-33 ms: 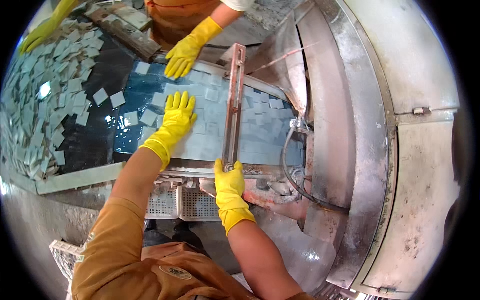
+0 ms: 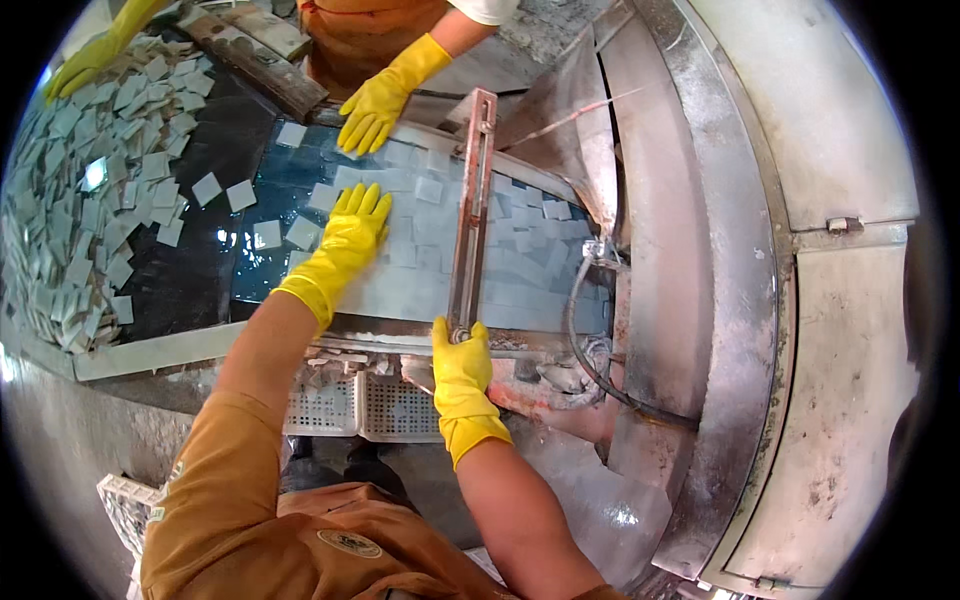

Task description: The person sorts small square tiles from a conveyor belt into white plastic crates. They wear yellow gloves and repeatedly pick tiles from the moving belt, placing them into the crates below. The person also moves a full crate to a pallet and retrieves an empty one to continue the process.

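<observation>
Two yellow-gloved hands at work: left hand (image 2: pixel 345 245) lies flat, fingers spread, on wet square tiles (image 2: pixel 420 235) mid-belt, w/ right hand (image 2: pixel 462 372) closed round the near end of a rusty bar (image 2: pixel 470 215) at the belt (image 2: pixel 200 290) front edge. Co-worker's glove (image 2: pixel 378 102) rests open on tiles at the far edge.

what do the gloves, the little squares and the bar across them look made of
Gloves on the left hand and right hand: yellow rubber, smooth, faintly shiny. Square tiles: probably ceramic or glass, pale, flat, wet-looking. Bar: metal, reddish with rust or worn paint.

One head-worn fisheye view — looking steeply down, close over the workbench (image 2: pixel 150 350).
</observation>
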Demonstrator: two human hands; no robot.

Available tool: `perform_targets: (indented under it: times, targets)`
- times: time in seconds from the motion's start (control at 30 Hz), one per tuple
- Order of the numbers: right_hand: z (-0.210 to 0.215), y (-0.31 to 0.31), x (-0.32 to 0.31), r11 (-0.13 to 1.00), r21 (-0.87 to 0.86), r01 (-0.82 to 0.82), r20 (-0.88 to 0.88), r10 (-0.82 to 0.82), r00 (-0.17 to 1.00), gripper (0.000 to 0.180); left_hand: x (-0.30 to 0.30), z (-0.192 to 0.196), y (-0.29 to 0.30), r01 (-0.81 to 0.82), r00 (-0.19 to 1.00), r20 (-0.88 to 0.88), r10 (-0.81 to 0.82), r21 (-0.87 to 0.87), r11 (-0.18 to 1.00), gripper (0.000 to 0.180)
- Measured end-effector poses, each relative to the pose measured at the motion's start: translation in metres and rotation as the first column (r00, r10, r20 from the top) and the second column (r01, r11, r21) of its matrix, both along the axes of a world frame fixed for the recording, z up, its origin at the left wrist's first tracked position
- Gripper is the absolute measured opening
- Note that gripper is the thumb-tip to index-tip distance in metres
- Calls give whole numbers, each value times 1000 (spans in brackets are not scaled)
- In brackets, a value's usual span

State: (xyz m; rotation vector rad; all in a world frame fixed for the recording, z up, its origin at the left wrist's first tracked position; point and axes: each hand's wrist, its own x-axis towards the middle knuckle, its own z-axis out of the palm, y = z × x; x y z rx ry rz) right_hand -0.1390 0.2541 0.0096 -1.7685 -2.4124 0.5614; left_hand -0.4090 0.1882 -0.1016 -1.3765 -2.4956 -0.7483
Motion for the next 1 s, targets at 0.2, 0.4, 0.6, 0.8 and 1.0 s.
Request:
perform_targets:
  times: [0.2,0.4,0.6,0.8,1.0]
  targets:
    - [0,-1,-5,999,-48,4,16,-3,1000,72,-56,18,-123,-108,991,-84,100,-96,990,51]
    - [0,-3,-3,1000,-24,11,13,-11,1000,72,-49,22,-134,-487,872,-55,487,-209,848,71]
    - [0,-6,0,999,-47,15,10,-15,1000,68,-3,41,-33,-384,897,114,428,-281,880,96]
    - [3,1,-1,999,-30,41,44,-40,998,76,37,37,4,-391,912,50,407,-194,900,80]
    - [-10,0,3,1000,2,29,3,-29,1000,73,-19,40,2,-204,973,47,227,-291,935,36]
